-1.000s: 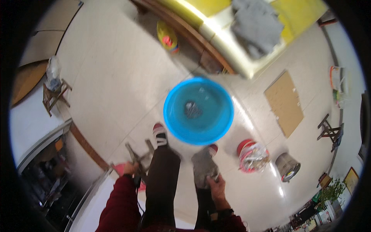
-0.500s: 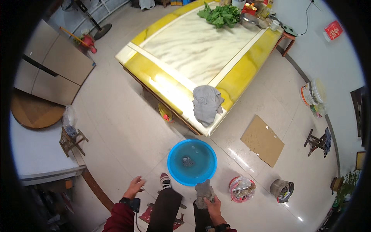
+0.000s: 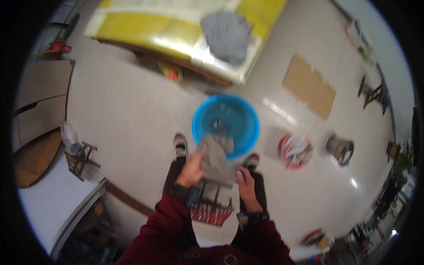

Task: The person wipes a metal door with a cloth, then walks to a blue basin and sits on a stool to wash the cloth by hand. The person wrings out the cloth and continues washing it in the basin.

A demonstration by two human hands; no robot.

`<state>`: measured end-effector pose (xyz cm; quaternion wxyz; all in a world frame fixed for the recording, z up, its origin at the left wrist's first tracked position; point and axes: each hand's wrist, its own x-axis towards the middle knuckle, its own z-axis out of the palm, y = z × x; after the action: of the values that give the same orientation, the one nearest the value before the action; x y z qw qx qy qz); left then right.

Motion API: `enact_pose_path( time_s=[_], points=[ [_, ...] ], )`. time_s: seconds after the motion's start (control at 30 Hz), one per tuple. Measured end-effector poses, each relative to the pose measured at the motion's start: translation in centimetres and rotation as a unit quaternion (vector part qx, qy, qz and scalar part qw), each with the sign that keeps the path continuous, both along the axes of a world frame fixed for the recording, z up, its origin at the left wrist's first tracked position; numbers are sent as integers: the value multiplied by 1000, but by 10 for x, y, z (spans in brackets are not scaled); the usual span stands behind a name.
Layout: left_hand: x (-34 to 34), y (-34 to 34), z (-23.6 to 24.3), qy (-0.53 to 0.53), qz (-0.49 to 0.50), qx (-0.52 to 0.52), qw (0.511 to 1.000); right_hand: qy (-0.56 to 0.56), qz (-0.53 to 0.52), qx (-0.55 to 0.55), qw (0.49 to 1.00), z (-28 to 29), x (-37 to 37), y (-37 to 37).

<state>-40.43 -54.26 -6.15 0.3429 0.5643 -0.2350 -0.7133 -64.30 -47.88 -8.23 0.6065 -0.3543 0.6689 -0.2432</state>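
My left hand (image 3: 191,170) and my right hand (image 3: 245,181) grip a spread grey cloth (image 3: 214,157) at its two sides, between my knees. The far part of this cloth overlaps the near rim of a blue basin (image 3: 250,118) on the floor; whether it touches is unclear. The basin holds water and a small dark grey item (image 3: 219,126), hard to make out. A small stool with a red slatted or woven seat (image 3: 211,214) shows between my legs, partly hidden under the cloth. Some edges are blurred.
A yellow-and-white table (image 3: 132,24) bears another grey cloth (image 3: 226,35). Cardboard (image 3: 309,86), a red bucket with rubbish (image 3: 296,151) and a metal bucket (image 3: 340,150) lie or stand rightward. Wooden stools (image 3: 79,161) (image 3: 374,95) stand at both sides; a cabinet (image 3: 42,88) is at left.
My left hand has moved inward and taken hold of the grey cloth my right hand carried. The cloth is now opened out between both hands. My view has tilted and shifted.
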Motion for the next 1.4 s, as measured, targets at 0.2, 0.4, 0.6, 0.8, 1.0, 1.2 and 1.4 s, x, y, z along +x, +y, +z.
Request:
enact_pose_path(
  time_s=[0.2,0.4,0.6,0.8,1.0,1.2,1.4],
  points=[
    [56,10,-47,208,341,104,911,77,517,190,831,-77,36,172],
    [69,3,-76,153,414,182,879,140,591,96,789,-100,30,227],
    [40,-24,-69,155,399,200,881,73,662,229,710,-129,32,203],
    [84,-72,-46,197,371,164,893,-55,681,251,685,-146,17,146],
    [98,-75,-6,107,327,66,937,17,651,77,755,-179,19,68],
    [85,-67,28,164,181,-125,961,124,576,-130,798,-181,36,-4],
    [34,-72,26,236,154,-175,944,255,564,-332,712,-141,51,-6]
  ],
)
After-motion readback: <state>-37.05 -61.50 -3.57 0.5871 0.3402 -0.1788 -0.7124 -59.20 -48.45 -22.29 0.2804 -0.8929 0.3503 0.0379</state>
